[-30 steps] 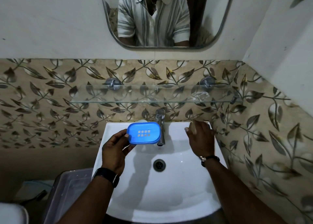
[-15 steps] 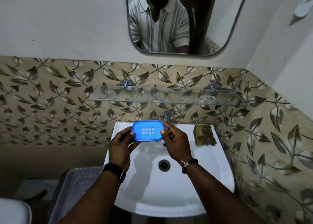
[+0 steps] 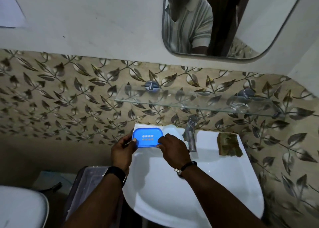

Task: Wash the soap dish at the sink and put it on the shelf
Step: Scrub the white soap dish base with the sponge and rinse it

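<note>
The blue soap dish [image 3: 147, 137], oval with small drain holes, is held over the back left corner of the white sink [image 3: 198, 189]. My left hand [image 3: 121, 151] grips its left end and my right hand [image 3: 174, 150] grips its right end. The glass shelf [image 3: 198, 100] runs along the leaf-patterned wall above the sink, bare except for a clear holder at its right. The metal tap [image 3: 190, 132] stands just right of my right hand.
A brown-green scrub pad [image 3: 227, 145] lies on the sink's back right rim. A mirror [image 3: 224, 20] hangs above the shelf. A clear plastic bin [image 3: 86, 184] stands left of the sink, and a white toilet lid [image 3: 20, 208] is at the lower left.
My right hand left the scrub pad on the sink rim and came over to grip the dish's right end. The dish shifted left, away from the tap. The view swung left.
</note>
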